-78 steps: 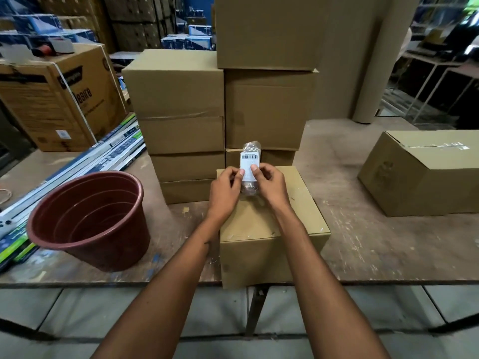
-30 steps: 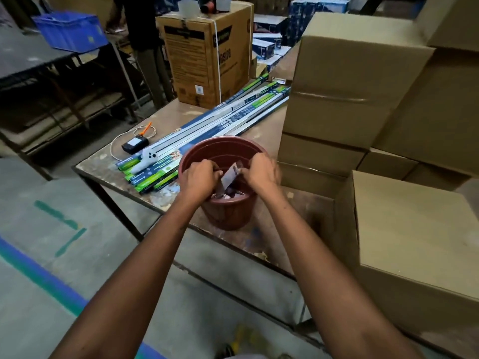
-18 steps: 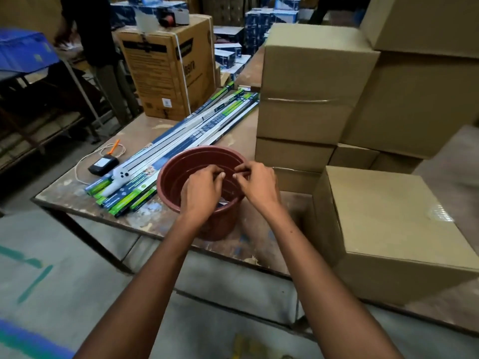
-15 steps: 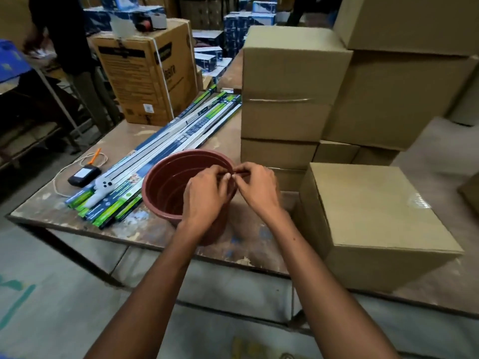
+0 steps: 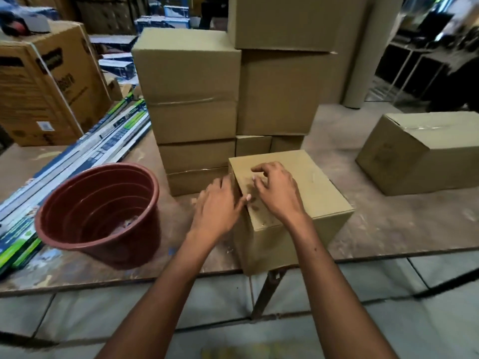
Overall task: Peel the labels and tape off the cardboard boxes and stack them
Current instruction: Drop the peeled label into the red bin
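A plain cardboard box [image 5: 318,195] stands at the table's front edge, its top bare apart from a shiny scrap of tape near the far right. My right hand [image 5: 276,191] hovers over the left part of its top with loosely bent fingers, holding nothing. My left hand [image 5: 217,203] lies against the box's upper left edge, fingers fairly straight, thumb touching the top rim. Behind it rise stacked boxes [image 5: 189,99]. Another box [image 5: 425,151] with tape along its top lies at the right.
A brown plastic pot [image 5: 103,213] with peeled scraps inside sits left of the box. Long blue and green cartons [image 5: 77,156] lie along the left of the worn table [image 5: 388,224]. A printed carton [image 5: 44,84] stands at the back left.
Both hands carried the peeled label to the pot, dropped it there and came back to the front box. The view swung from the pot back to the boxes.
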`<state>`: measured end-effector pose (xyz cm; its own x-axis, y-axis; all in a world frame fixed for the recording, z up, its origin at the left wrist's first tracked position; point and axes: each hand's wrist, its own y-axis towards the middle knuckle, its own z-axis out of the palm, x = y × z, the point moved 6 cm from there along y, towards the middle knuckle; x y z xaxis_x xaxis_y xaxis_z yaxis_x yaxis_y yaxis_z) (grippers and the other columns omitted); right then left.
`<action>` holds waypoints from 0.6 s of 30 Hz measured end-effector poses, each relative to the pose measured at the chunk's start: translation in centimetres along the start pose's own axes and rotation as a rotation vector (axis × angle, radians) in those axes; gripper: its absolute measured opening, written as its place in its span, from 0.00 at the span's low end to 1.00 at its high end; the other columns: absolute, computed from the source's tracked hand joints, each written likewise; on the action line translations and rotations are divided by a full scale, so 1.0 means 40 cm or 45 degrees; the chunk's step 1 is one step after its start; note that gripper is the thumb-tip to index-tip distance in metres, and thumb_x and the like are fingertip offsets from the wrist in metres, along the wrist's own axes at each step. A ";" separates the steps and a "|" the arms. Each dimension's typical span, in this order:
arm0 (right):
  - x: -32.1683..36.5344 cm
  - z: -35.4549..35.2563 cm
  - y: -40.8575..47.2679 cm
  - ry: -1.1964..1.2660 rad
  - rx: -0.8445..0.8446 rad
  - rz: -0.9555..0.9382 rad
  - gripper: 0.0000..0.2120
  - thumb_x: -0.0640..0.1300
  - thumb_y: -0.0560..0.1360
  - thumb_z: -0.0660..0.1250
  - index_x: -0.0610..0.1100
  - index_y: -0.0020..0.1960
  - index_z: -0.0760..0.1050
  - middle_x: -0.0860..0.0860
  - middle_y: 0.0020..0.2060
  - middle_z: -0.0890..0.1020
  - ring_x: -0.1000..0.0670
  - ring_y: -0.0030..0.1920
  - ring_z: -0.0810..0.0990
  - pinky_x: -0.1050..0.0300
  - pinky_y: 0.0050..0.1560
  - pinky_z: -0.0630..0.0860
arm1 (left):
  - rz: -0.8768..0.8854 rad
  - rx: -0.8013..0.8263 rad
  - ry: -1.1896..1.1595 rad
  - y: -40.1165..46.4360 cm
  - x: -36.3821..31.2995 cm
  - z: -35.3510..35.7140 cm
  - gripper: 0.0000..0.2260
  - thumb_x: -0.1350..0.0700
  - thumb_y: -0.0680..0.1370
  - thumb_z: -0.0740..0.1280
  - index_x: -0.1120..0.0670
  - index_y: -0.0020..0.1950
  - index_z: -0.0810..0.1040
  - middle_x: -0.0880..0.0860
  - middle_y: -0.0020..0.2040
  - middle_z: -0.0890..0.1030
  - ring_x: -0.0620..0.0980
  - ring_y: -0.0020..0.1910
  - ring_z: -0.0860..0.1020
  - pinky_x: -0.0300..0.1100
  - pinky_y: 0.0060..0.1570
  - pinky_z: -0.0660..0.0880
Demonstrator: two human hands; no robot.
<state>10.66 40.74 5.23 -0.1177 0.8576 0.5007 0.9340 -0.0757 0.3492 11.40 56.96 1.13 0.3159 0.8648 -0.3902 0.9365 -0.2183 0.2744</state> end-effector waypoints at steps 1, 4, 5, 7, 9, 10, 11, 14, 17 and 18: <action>-0.031 -0.013 0.001 -0.002 -0.001 0.015 0.14 0.48 0.85 0.66 0.51 0.69 0.82 0.50 0.65 0.81 0.49 0.61 0.81 0.53 0.63 0.76 | 0.002 0.050 0.026 0.003 -0.020 0.018 0.35 0.32 0.83 0.61 0.54 0.81 0.65 0.58 0.74 0.75 0.60 0.71 0.76 0.57 0.69 0.73; -0.124 -0.033 0.010 -0.052 0.107 0.002 0.16 0.51 0.87 0.63 0.50 0.72 0.80 0.50 0.70 0.79 0.47 0.67 0.80 0.48 0.71 0.73 | -0.084 0.170 -0.026 0.019 -0.084 0.061 0.40 0.29 0.82 0.57 0.52 0.86 0.57 0.59 0.83 0.63 0.61 0.79 0.68 0.61 0.75 0.69; -0.153 -0.031 0.012 -0.088 0.183 -0.011 0.18 0.54 0.88 0.61 0.51 0.74 0.78 0.51 0.74 0.77 0.47 0.72 0.77 0.44 0.75 0.69 | -0.136 0.209 -0.030 0.025 -0.099 0.072 0.41 0.28 0.82 0.57 0.51 0.87 0.55 0.59 0.85 0.58 0.63 0.81 0.65 0.63 0.77 0.67; -0.215 -0.036 0.011 -0.153 0.320 -0.017 0.21 0.60 0.88 0.55 0.57 0.78 0.74 0.55 0.81 0.70 0.51 0.80 0.68 0.38 0.79 0.57 | -0.284 0.281 -0.048 0.032 -0.114 0.089 0.43 0.27 0.82 0.58 0.49 0.88 0.50 0.61 0.88 0.47 0.67 0.83 0.62 0.65 0.78 0.66; -0.281 -0.059 0.010 -0.201 0.348 0.005 0.23 0.64 0.88 0.52 0.61 0.80 0.70 0.56 0.83 0.67 0.53 0.82 0.64 0.36 0.80 0.53 | -0.429 0.340 -0.110 0.029 -0.107 0.109 0.45 0.25 0.80 0.57 0.47 0.88 0.44 0.62 0.88 0.41 0.69 0.82 0.62 0.67 0.78 0.65; -0.311 -0.075 0.009 -0.226 0.326 0.021 0.24 0.65 0.87 0.52 0.62 0.80 0.69 0.56 0.83 0.66 0.53 0.82 0.63 0.35 0.80 0.54 | -0.468 0.366 -0.161 0.023 -0.103 0.116 0.46 0.24 0.80 0.56 0.45 0.88 0.41 0.63 0.88 0.41 0.70 0.83 0.61 0.68 0.79 0.62; -0.335 -0.090 0.010 -0.244 0.301 0.047 0.24 0.65 0.87 0.53 0.62 0.81 0.69 0.55 0.84 0.66 0.52 0.82 0.64 0.35 0.80 0.54 | -0.488 0.388 -0.225 0.017 -0.096 0.122 0.47 0.23 0.79 0.56 0.42 0.88 0.38 0.62 0.88 0.43 0.70 0.83 0.60 0.69 0.80 0.60; -0.382 -0.120 0.010 -0.295 0.253 0.153 0.26 0.68 0.85 0.55 0.63 0.81 0.68 0.51 0.84 0.64 0.47 0.82 0.64 0.34 0.78 0.57 | -0.490 0.404 -0.356 0.004 -0.082 0.121 0.48 0.23 0.78 0.58 0.41 0.87 0.35 0.61 0.88 0.53 0.66 0.84 0.60 0.67 0.81 0.59; -0.391 -0.113 0.002 -0.269 0.259 0.275 0.27 0.70 0.84 0.55 0.64 0.81 0.66 0.44 0.84 0.61 0.38 0.80 0.67 0.30 0.76 0.62 | -0.530 0.379 -0.444 0.002 -0.071 0.113 0.54 0.23 0.77 0.61 0.46 0.87 0.31 0.60 0.87 0.58 0.65 0.83 0.63 0.63 0.80 0.63; -0.393 -0.107 -0.001 -0.207 0.255 0.321 0.28 0.69 0.84 0.56 0.62 0.81 0.65 0.40 0.83 0.63 0.35 0.78 0.70 0.31 0.75 0.65 | -0.569 0.381 -0.478 0.000 -0.067 0.114 0.56 0.23 0.76 0.62 0.48 0.87 0.31 0.60 0.87 0.58 0.66 0.83 0.63 0.63 0.80 0.62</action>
<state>11.03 25.09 0.76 0.1648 0.8955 0.4134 0.9763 -0.2076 0.0605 11.26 52.56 -1.81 -0.1326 0.6964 -0.7053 0.9746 -0.0381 -0.2208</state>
